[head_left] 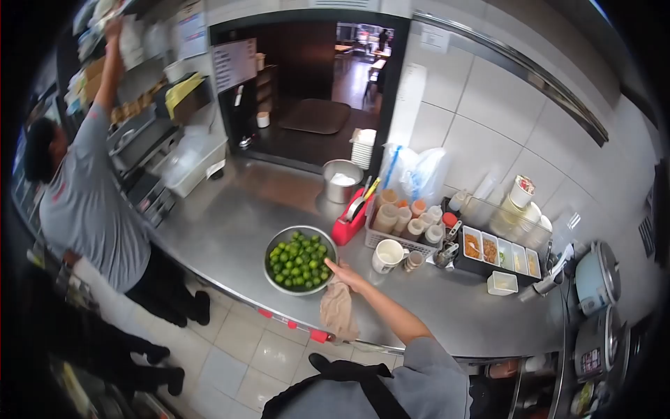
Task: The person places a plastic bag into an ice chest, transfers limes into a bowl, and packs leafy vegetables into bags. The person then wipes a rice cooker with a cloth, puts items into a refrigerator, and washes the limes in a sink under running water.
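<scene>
A round steel bowl (pixel 268 274) full of small green limes (pixel 299 260) stands on the steel counter (pixel 447 307). My right hand (pixel 342 274) is at the bowl's right rim, its fingers reaching toward the limes; whether it grips the rim is unclear. Just below that hand a beige cloth (pixel 338 311) lies over the counter's front edge. My left hand does not show.
A red holder (pixel 347 227), a steel pot (pixel 337 192), a white mug (pixel 386 257), a basket of sauce bottles (pixel 412 241) and a topping tray (pixel 492 262) line the counter. A co-worker (pixel 101 202) stands at left, one arm raised.
</scene>
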`<state>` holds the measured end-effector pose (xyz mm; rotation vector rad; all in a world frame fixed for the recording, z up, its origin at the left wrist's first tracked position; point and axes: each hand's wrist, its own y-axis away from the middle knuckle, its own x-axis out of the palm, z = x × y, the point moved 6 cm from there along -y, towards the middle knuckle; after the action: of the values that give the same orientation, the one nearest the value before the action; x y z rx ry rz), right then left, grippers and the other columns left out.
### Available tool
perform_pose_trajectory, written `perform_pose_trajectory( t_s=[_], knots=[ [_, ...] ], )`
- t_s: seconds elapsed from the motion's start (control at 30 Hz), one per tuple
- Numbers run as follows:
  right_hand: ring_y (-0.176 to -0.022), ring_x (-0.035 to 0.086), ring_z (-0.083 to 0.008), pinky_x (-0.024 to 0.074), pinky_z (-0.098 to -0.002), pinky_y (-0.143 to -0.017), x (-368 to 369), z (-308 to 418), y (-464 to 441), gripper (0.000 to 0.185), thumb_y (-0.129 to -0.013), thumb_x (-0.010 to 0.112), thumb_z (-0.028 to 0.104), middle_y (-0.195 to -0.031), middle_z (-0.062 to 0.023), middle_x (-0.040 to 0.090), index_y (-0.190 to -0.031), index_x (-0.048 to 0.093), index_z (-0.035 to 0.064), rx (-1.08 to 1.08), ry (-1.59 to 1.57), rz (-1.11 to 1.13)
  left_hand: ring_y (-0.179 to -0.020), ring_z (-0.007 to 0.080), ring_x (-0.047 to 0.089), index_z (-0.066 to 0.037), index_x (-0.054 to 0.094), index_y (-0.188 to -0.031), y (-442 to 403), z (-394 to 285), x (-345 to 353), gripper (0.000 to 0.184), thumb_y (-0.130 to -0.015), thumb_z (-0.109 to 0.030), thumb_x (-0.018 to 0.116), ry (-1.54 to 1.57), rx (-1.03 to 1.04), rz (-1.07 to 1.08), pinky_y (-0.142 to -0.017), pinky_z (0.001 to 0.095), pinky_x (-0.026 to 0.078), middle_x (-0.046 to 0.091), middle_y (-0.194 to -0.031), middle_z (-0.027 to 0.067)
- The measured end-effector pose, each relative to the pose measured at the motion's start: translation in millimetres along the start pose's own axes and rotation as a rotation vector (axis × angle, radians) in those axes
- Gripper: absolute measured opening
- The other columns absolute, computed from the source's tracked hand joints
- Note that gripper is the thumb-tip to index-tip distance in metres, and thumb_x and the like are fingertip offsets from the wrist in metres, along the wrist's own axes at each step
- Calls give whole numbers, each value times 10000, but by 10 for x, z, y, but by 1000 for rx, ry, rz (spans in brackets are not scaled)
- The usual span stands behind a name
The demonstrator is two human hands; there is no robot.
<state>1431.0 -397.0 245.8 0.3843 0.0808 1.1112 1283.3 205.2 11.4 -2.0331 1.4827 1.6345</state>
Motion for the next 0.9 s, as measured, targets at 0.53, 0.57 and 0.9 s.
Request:
perform_pose_trajectory(
  t_s=[0.53, 0.57, 0.9],
  knots=[
    [-745, 604, -258, 484, -363, -605, -137, 849, 757, 455, -838, 541, 323, -1088, -195, 523, -1200, 419, 77, -196, 669, -233, -725, 302, 590, 56, 587, -834, -170, -437, 46, 576, -682, -496, 646, 351, -39, -21, -636, 380, 446, 609, -801, 196],
    [-767, 603, -263, 486, -377, -638, -18, 646, 750, 475, -836, 545, 319, -1096, -202, 517, -1212, 400, 68, -3, 407, -125, -724, 298, 590, 56, 587, -834, -142, -287, -5, 573, -683, -494, 647, 396, -59, -35, -635, 379, 446, 609, -801, 195],
    [-1037, 503, -325, 441, -462, -873, 772, -301, 173, 398, -779, 534, 92, -1120, -170, 514, -1134, 421, -50, 312, -460, 94, -707, 282, 597, 110, 587, -844, 0, 816, -533, 631, -686, -499, 637, 328, -565, -222, -632, 395, 451, 608, -779, 211]
  ],
)
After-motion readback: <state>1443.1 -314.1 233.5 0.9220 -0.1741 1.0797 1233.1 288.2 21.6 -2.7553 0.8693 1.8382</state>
